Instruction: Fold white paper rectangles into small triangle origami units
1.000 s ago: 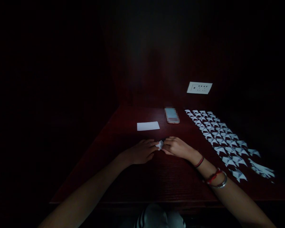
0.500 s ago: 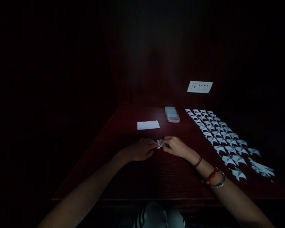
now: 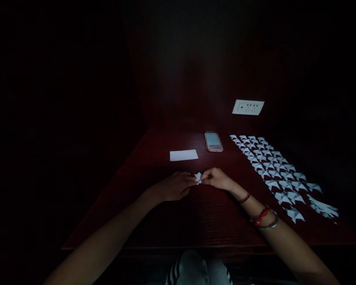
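A small folded white paper piece [image 3: 198,177] lies at the middle of the dark red table [image 3: 178,221], with points sticking out like the folded pieces at the right. On its left edge rest the fingertips of my left hand [image 3: 177,186], the hand lying low over the tabletop. My right hand [image 3: 218,178] pinches the paper's right side between thumb and fingers, and a bracelet [image 3: 261,217] circles that forearm. The fingers cover both sides of the paper, so its full shape is partly hidden.
Just beyond my hands lies a flat white paper stack [image 3: 184,155]. A phone [image 3: 213,141], its screen blurred, sits behind it. Rows of folded paper pieces [image 3: 268,164] fill the right side, with a bundle of narrow paper pieces [image 3: 322,206] nearby. A socket plate [image 3: 248,107] is on the wall.
The folded paper shows a wider, flatter face between my fingers than before. My right hand has shifted slightly left and up. The whole view has moved a little.
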### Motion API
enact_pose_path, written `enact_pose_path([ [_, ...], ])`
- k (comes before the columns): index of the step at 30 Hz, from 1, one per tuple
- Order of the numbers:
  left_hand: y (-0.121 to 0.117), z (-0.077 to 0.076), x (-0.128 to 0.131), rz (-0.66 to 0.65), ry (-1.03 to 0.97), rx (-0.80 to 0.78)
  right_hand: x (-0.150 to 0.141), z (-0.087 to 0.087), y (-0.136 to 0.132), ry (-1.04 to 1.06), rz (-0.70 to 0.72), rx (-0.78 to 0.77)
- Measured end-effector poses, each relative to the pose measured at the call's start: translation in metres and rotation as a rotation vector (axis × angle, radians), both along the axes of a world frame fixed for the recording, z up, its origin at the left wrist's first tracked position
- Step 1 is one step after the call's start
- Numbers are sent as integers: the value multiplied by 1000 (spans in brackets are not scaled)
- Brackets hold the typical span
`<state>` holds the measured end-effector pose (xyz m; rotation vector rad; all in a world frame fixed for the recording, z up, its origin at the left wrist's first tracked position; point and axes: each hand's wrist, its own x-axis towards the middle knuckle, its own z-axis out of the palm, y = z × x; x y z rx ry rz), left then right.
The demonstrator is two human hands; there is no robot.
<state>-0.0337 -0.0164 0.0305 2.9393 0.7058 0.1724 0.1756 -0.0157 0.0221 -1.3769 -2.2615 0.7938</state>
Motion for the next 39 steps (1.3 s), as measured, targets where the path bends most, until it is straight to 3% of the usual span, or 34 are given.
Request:
enact_pose_path([
  [17,-4,-3,3,67,54,22,-9,9,3,-187,-132,-29],
  [29,-3,-3,8,128,75,37,-2,4,-1,-122,-165,53],
  [35,-2,-3,8,105,74,55,9,1,5,-68,-88,79],
  [39,-2,-2,9,82,60,54,17,4,2,-28,139,264],
])
